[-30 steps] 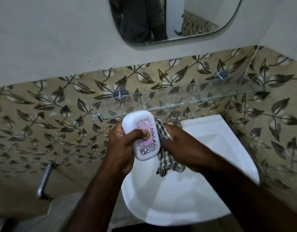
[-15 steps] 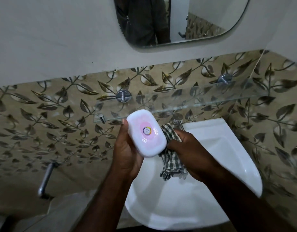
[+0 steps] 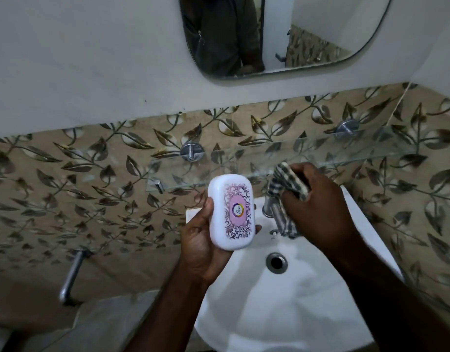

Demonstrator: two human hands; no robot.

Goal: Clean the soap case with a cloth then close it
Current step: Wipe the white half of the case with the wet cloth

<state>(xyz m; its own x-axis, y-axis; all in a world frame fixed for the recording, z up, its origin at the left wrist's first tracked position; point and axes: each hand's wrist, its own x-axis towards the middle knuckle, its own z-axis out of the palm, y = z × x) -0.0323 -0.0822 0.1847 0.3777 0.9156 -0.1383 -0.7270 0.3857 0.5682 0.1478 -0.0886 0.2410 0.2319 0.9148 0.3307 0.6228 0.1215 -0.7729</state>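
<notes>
The white soap case (image 3: pixel 231 211) has a pink patterned label on its lid and is closed. My left hand (image 3: pixel 201 240) grips it from below and the left, with the thumb on its left edge, above the basin's left rim. My right hand (image 3: pixel 317 207) holds a bunched checked cloth (image 3: pixel 286 189) to the right of the case, apart from it, just under the glass shelf. Part of the cloth hangs down in front of the tap.
A white corner washbasin (image 3: pixel 307 301) with a drain hole (image 3: pixel 276 261) lies below my hands. A chrome tap (image 3: pixel 268 207) stands at its back. A glass shelf (image 3: pixel 244 163) runs along the leaf-patterned tiles. A mirror (image 3: pixel 282 34) hangs above, and a metal pipe (image 3: pixel 71 275) sticks out at the lower left.
My right hand has pulled the cloth away from the case, up and to the right. The case has turned so its labelled lid faces me squarely.
</notes>
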